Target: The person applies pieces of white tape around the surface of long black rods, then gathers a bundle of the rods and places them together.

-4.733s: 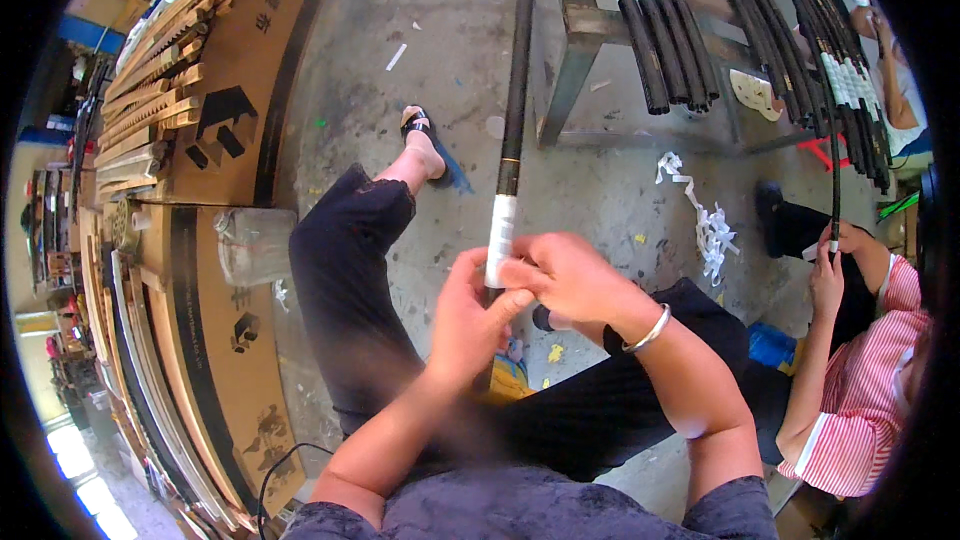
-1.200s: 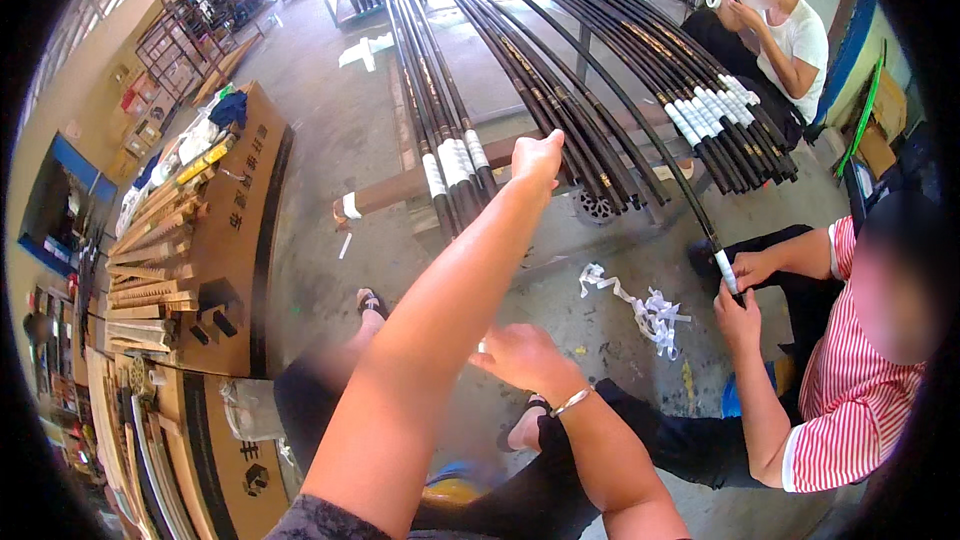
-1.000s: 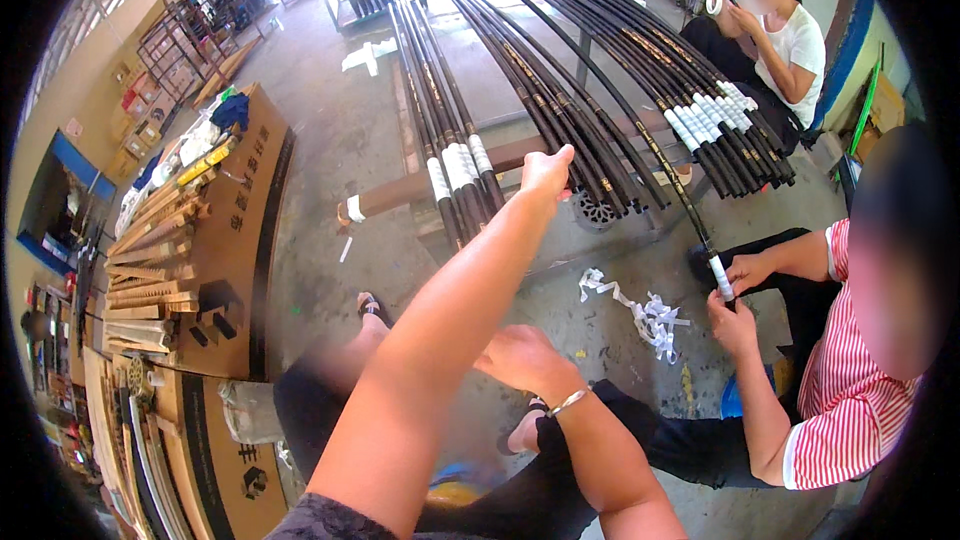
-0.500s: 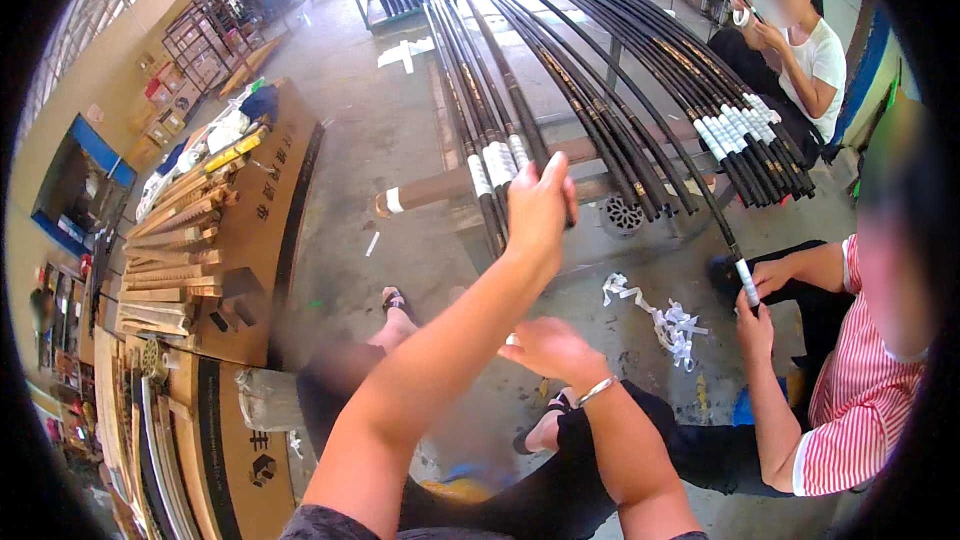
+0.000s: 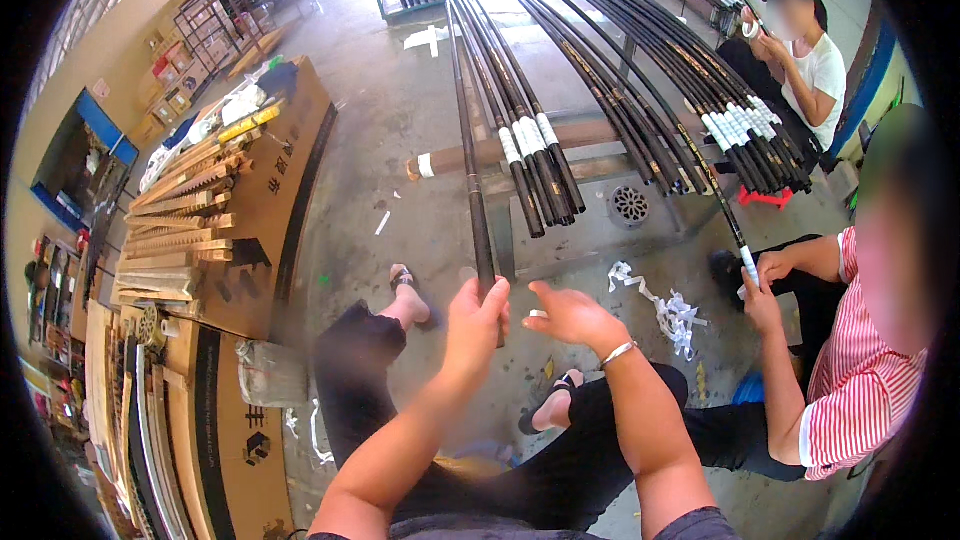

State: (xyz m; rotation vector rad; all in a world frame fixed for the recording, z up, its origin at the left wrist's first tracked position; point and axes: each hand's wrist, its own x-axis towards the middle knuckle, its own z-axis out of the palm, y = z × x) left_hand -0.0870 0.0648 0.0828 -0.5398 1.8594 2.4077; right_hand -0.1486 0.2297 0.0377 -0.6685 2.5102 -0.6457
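My left hand point(image 5: 476, 325) is closed round the near end of a long dark pole point(image 5: 472, 170), which runs away from me. No white band shows on this pole's visible length. Just right of it is my right hand point(image 5: 575, 318), its fingers apart and not touching the pole. A small white thing, perhaps a ring or a bit of tape, shows at its finger. Beyond my hands several black poles point(image 5: 545, 170) with white-wrapped ends rest on a brown crossbar point(image 5: 455, 162).
More dark poles point(image 5: 620, 110) lie to the right. A co-worker in a striped shirt point(image 5: 865, 370) holds one white-ended pole; another person point(image 5: 815, 70) sits farther back. White strips point(image 5: 680, 322) litter the floor. Wooden pieces point(image 5: 180, 240) lie on a large carton point(image 5: 285, 210) at left.
My left hand has come back toward me and to the left, drawing the pole away from the white-ended group. My right hand has shifted slightly right, its fingers now beside the pole's end.
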